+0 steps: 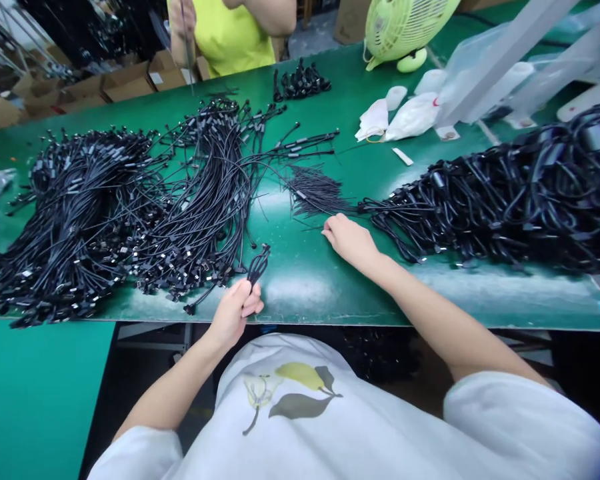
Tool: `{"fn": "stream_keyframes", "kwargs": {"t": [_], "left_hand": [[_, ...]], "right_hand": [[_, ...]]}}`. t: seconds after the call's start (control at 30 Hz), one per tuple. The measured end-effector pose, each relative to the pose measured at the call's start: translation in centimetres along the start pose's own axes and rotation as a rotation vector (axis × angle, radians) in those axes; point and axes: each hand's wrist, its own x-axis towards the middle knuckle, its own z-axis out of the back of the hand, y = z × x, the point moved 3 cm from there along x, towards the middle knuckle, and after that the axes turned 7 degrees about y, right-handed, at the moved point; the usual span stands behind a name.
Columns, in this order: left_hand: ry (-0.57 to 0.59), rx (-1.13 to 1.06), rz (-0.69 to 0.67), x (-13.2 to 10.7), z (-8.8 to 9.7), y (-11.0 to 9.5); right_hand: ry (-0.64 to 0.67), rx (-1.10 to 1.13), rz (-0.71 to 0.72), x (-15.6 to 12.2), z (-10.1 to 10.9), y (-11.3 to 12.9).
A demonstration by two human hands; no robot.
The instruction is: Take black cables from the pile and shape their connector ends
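My left hand [237, 308] is closed around a folded black cable [258, 265], whose loops stick up above the fingers near the table's front edge. One plug end [190, 309] hangs out to the left of that hand. My right hand [350, 241] is pinched at the near edge of a pile of thin black twist ties [317, 190]; a thin dark tie [313, 229] meets its fingertips. Left of my hands lie a heap of straight black cables [215, 180] with metal plugs and a second, larger heap [80, 193].
Bundled black cables [505, 193] form a long pile at the right. At the back are a small group of bundles [303, 81], a green fan [407, 27], white wrappings [413, 117] and a metal post [505, 63]. A person in yellow [235, 37] is across the green table [300, 293].
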Motion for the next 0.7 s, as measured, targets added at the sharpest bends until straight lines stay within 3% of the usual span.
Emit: {"fn": "stream_keyframes", "kwargs": {"t": [0.1, 0.27, 0.33, 0.43, 0.5, 0.6, 0.7], "left_hand": [[0.000, -0.005, -0.008, 0.5, -0.9, 0.3], [-0.010, -0.010, -0.049, 0.5, -1.4, 0.7], [0.011, -0.040, -0.052, 0.7, -1.8, 0.9], [0.063, -0.063, -0.047, 1.2, -2.4, 1.3], [0.095, -0.029, -0.063, 1.4, -2.6, 1.7], [0.088, 0.152, -0.120, 1.6, -2.0, 2.0], [-0.025, 0.476, -0.177, 1.7, -0.9, 2.0]], "right_hand": [[0.033, -0.002, 0.021, 0.6, -0.8, -0.7], [-0.042, 0.282, 0.045, -1.5, 0.8, 0.0], [0.039, 0.574, 0.088, -3.0, 0.8, 1.9], [0.262, 1.120, 0.210, -5.6, -0.3, 6.3], [0.346, 1.321, 0.264, -6.9, -1.2, 9.2], [0.236, 1.198, 0.329, -8.0, -1.4, 11.5], [-0.119, 0.654, 0.489, -8.5, 0.0, 12.2]]}}
